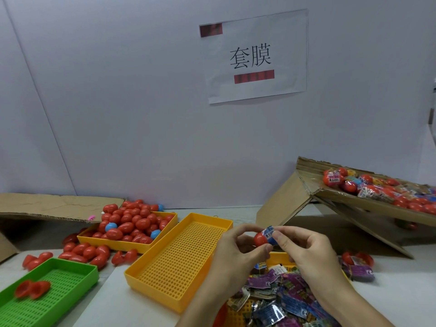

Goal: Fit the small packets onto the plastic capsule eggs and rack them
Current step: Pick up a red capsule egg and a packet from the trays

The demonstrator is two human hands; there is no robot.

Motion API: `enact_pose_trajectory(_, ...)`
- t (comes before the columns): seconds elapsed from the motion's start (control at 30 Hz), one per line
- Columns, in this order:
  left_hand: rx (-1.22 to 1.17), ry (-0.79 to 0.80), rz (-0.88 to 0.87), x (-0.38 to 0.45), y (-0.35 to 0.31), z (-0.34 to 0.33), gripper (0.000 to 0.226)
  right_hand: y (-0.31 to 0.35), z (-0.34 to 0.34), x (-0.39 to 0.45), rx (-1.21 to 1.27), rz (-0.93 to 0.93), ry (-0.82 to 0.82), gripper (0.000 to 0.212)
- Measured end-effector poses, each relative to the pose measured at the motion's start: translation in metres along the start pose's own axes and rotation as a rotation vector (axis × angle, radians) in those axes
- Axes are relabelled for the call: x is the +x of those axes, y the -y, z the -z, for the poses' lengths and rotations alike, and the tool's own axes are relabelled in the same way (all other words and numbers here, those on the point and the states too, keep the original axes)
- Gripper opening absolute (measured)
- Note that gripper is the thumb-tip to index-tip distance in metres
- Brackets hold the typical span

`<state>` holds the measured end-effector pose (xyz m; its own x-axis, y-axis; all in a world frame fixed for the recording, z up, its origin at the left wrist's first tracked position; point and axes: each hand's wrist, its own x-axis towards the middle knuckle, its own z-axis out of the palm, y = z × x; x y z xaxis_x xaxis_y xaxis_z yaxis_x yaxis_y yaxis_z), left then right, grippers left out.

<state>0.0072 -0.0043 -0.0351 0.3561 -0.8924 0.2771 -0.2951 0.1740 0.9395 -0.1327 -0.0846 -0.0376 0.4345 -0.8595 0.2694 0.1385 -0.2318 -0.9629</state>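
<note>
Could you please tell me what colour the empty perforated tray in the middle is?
The perforated tray is yellow-orange, shown best in the head view.

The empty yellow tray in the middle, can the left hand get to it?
Probably yes. The left hand hovers right beside the empty yellow tray with nothing between them, but it's gripping the red egg now.

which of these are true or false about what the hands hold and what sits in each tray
1. Both hands hold one red egg with a packet partly on it. True.
2. The middle yellow tray is full of eggs. False: no eggs lie in it.
3. The green tray holds a few red pieces. True.
4. The far yellow tray holds only blue eggs. False: mostly red, a few blue.
5. The left hand rests flat on the table. False: it grips the egg, as does the right hand.
</note>
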Motion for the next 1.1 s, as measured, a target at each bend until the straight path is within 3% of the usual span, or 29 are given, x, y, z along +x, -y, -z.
enact_pose_trajectory(0.3,-0.083,-0.049,0.015,0.004,0.007,0.001,0.026,-0.007,-0.003,-0.001,-0.312,0.148,-0.031,0.019)
enact_pose_trajectory(0.67,-0.228,-0.049,0.042,0.004,0.002,0.000,0.013,-0.006,-0.002,-0.001,-0.358,0.218,-0.023,0.028)
enact_pose_trajectory(0.9,-0.229,-0.056,0.088,0.002,-0.002,-0.004,0.014,-0.006,-0.011,-0.006,-0.534,0.337,-0.034,0.052)
enact_pose_trajectory(1.1,-0.267,-0.030,0.152,0.000,-0.005,-0.006,0.023,-0.007,-0.011,-0.006,-0.569,0.397,-0.046,0.054)
